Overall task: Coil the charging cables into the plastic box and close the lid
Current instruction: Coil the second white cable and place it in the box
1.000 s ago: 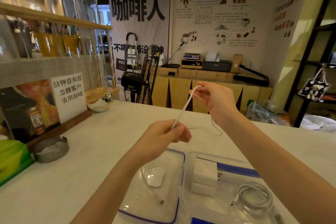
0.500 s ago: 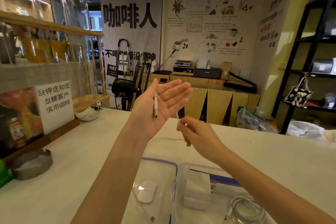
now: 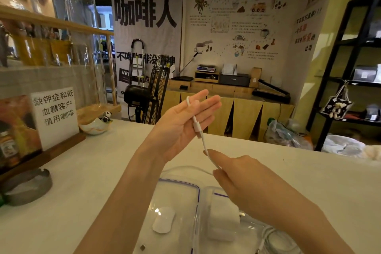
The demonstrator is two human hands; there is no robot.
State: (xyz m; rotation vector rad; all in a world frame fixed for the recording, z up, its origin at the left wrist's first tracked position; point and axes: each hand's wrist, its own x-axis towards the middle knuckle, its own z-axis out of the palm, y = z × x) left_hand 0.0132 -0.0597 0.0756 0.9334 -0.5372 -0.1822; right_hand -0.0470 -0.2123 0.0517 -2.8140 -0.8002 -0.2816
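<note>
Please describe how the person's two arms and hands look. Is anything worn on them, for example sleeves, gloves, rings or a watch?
Both forearms are bare as far as the picture shows; no sleeve reaches into view. The left hand and the right hand wear no gloves. No ring, watch, bracelet or marking can be seen on the visible sides of the hands and wrists. The fingers are slim.

A pale table (image 3: 61, 202) fills the foreground, with a wooden shelf unit (image 3: 55, 24) at its left edge and a printed sign (image 3: 54, 115) propped on its base. Beyond stands a black fan (image 3: 148, 97) before a grey banner (image 3: 145, 16) with large black characters — next to it, an illustrated coffee wall poster (image 3: 237, 16). Low wooden cabinets (image 3: 237, 109) line that wall; a black metal rack (image 3: 350, 68) rises at right.
</note>
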